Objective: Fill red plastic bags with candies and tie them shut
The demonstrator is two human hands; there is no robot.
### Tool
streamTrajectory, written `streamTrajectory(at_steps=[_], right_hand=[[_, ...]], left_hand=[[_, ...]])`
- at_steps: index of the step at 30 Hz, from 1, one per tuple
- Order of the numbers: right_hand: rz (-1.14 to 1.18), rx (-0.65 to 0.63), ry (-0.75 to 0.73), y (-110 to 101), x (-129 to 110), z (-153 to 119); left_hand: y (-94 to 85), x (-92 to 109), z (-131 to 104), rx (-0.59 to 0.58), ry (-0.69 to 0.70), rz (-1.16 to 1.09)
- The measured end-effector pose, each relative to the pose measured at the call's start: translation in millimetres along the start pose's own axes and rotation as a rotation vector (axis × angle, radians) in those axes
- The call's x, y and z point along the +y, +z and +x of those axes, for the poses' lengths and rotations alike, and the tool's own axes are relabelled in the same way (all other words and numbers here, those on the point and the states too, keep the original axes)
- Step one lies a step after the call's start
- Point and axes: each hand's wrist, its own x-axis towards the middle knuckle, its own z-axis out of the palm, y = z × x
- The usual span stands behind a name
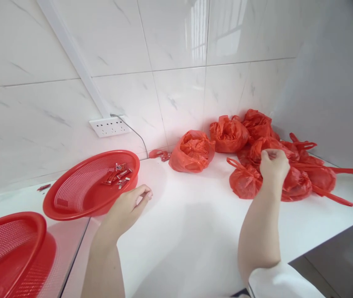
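Note:
My left hand hovers over the white table beside the right rim of a red mesh basket. Its fingers are curled with a gap between thumb and fingers, and nothing shows in it. Small red packets lie inside that basket. On the right, my right hand is closed over a pile of tied red plastic bags. What its fingers hold, if anything, is hidden. Just left of it sits a knotted bag with a loop handle.
A second red basket stands at the lower left. Against the tiled wall are two bunched red bags and several small packets. A cable runs down from a socket strip. The table's edge is at the lower right.

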Motion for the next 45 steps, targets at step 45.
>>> streamTrajectory(at_steps=[45], right_hand=[[-0.014,-0.564,-0.538,78,-73,-72]], left_hand=[[0.8,6,1,-0.117,-0.109,0.019]])
